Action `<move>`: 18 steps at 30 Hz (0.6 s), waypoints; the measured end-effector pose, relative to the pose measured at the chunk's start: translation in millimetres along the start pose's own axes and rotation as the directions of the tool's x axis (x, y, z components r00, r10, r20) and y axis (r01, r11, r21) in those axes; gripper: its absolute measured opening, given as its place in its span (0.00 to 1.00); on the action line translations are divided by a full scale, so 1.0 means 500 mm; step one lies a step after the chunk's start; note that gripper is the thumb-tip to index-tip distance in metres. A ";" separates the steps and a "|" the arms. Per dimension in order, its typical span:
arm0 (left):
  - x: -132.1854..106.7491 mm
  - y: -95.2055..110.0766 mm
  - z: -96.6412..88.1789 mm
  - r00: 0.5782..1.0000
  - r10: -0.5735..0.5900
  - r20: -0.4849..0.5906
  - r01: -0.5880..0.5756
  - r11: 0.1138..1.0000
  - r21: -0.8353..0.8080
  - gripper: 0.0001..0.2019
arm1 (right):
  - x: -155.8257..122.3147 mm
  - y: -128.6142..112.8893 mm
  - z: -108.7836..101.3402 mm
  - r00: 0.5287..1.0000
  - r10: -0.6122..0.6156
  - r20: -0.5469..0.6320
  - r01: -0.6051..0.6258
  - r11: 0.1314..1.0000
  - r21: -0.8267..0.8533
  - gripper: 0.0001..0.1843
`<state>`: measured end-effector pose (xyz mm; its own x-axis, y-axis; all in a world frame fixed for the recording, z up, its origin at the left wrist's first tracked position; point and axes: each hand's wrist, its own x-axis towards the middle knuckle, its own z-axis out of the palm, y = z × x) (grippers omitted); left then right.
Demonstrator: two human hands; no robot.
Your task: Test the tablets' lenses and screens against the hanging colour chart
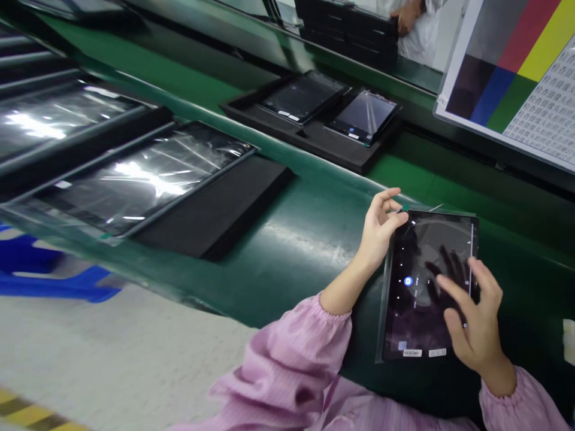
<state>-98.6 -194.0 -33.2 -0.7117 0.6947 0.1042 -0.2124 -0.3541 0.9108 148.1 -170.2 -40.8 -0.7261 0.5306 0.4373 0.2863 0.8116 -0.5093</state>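
green conveyor belt (287, 269) bears black trays (359, 157) holding tablets (303, 96).

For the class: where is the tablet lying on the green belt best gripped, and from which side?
Grip the tablet by its two long edges, from above: it lies flat, screen up, on the green conveyor belt, and edge contact spares the glass.

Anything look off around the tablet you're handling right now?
Yes: the clear film on the tablet looks partly lifted. The left hand pinches a green tab at its corner, and a thin pale sliver sticks up past the top edge, so it isn't lying flat there.
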 end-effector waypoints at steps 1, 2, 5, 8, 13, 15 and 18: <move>0.000 0.000 0.000 1.000 -0.002 0.001 0.002 1.000 0.004 0.24 | 0.002 -0.013 0.002 0.997 -0.046 0.059 0.049 0.998 -0.038 0.29; -0.001 0.000 -0.001 1.000 -0.002 0.000 0.002 1.000 0.006 0.23 | 0.004 -0.025 0.006 0.991 -0.077 0.107 0.083 0.995 -0.057 0.30; -0.003 0.001 -0.001 1.000 -0.026 -0.015 0.026 1.000 0.007 0.24 | 0.015 -0.047 0.026 0.974 -0.125 0.188 0.141 0.988 -0.071 0.32; -0.006 0.000 -0.002 0.998 -0.056 -0.030 0.056 0.998 0.007 0.24 | 0.029 -0.049 0.040 0.958 -0.157 0.241 0.180 0.981 -0.076 0.31; -0.004 -0.016 -0.002 0.997 -0.039 -0.067 0.040 0.999 0.017 0.21 | 0.027 0.003 0.014 0.998 0.006 0.065 0.004 0.988 -0.157 0.26; -0.001 -0.025 -0.002 0.995 -0.036 -0.098 0.037 0.999 0.016 0.20 | 0.013 0.044 0.000 0.980 0.195 -0.035 -0.198 0.973 -0.123 0.26; 0.003 -0.037 -0.002 0.990 -0.043 -0.136 0.045 0.999 0.017 0.18 | -0.017 0.112 -0.001 0.877 0.475 -0.075 -0.476 0.880 0.019 0.29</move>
<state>-96.4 -187.0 -50.1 -0.7865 0.6176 0.0100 -0.2329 -0.3115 0.9213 170.5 -129.3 -72.9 -0.4533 0.8693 0.1969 0.5854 0.4569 -0.6698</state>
